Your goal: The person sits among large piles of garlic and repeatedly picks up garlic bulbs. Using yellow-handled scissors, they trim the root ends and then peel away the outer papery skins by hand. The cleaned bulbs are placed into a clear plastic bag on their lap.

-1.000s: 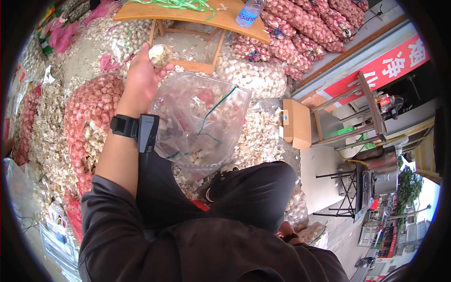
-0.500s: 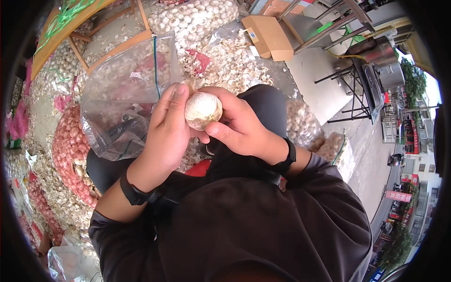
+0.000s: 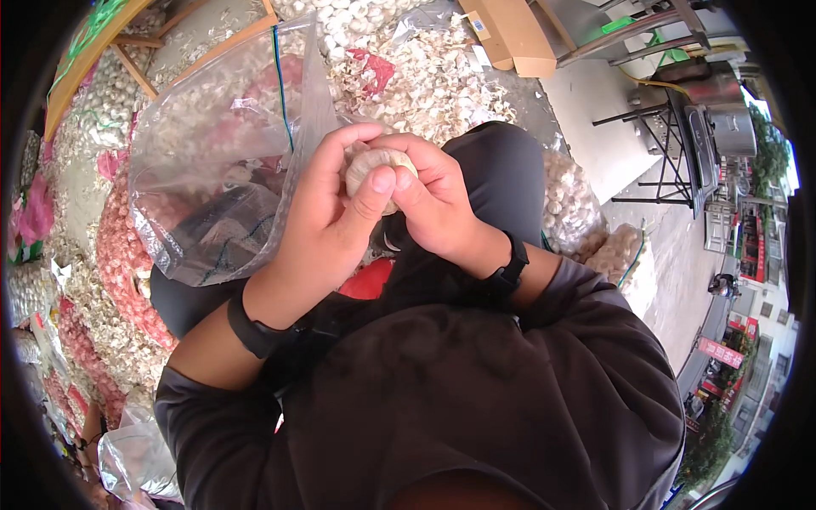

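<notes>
Garlic bulb (image 3: 374, 166), pale and papery, sits between both hands above the person's lap. The left hand (image 3: 327, 217) wraps it from the left side, with the thumb pressed on the bulb's front and the fingers curled over the top. The right hand (image 3: 433, 200) grips it from the right, its thumb lying right beside the left thumb on the bulb. Both hands are closed on the bulb, so only its upper face shows between them.

Each wrist wears a black band: the left band (image 3: 255, 327) is just below the left hand, and the right band (image 3: 510, 268) is just below the right hand. The dark sleeves (image 3: 595, 306) are pushed up the forearms.

Just left of the left hand a clear plastic bag (image 3: 225, 161) with a green drawstring stands open, touching or nearly touching the hand's back; what lies inside is blurred. Below the hands a bit of red (image 3: 370, 276) shows against the dark trousers (image 3: 501, 170).

Beyond the hands loose garlic and skins (image 3: 425, 76) cover the ground. Farther left of the bag lie pink mesh sacks (image 3: 127, 255) of garlic. Above and right of the right hand is a cardboard box (image 3: 510, 34), and well to the right a metal stand (image 3: 680, 127) stands on the pavement.
</notes>
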`<action>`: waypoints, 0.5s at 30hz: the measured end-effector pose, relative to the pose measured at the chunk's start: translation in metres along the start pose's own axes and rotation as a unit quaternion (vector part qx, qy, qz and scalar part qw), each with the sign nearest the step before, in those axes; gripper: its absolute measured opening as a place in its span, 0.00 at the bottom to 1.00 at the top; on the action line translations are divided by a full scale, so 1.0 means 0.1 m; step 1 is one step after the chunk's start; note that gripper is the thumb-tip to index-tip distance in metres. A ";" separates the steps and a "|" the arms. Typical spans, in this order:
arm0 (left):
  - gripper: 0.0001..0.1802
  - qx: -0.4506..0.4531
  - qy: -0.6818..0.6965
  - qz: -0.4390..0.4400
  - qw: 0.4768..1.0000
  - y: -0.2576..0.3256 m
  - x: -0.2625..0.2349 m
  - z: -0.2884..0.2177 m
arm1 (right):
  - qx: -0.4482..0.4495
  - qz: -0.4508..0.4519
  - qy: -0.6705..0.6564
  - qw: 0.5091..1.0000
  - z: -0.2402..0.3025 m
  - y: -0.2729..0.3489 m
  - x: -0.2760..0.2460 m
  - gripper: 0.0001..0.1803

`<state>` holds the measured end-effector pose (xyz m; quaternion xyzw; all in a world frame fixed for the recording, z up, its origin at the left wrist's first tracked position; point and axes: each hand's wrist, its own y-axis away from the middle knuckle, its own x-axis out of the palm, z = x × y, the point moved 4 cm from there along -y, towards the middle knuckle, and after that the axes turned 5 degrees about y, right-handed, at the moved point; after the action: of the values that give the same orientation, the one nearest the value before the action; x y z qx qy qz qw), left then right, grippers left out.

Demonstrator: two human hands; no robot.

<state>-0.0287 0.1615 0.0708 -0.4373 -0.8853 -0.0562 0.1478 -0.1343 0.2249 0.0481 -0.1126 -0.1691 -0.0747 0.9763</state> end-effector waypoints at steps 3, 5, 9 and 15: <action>0.28 0.072 -0.016 0.009 0.997 -0.03 0.01 0.15 | -0.021 -0.053 0.086 0.995 -0.05 0.01 -0.09 0.15; 0.30 0.089 -0.062 0.014 0.994 -0.05 0.01 0.20 | -0.016 -0.056 0.100 0.993 -0.07 0.03 -0.14 0.14; 0.31 0.131 -0.220 0.037 0.966 -0.05 0.04 0.14 | 0.041 -0.136 0.073 0.987 -0.04 0.06 -0.14 0.19; 0.26 0.090 -0.082 0.018 0.992 -0.02 0.06 0.20 | 0.045 -0.120 0.013 0.992 -0.06 0.00 -0.20 0.21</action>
<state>-0.0381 0.1696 0.0542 -0.4412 -0.8879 0.0630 0.1141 -0.1508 0.2259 0.0357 -0.0463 -0.1723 -0.1853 0.9664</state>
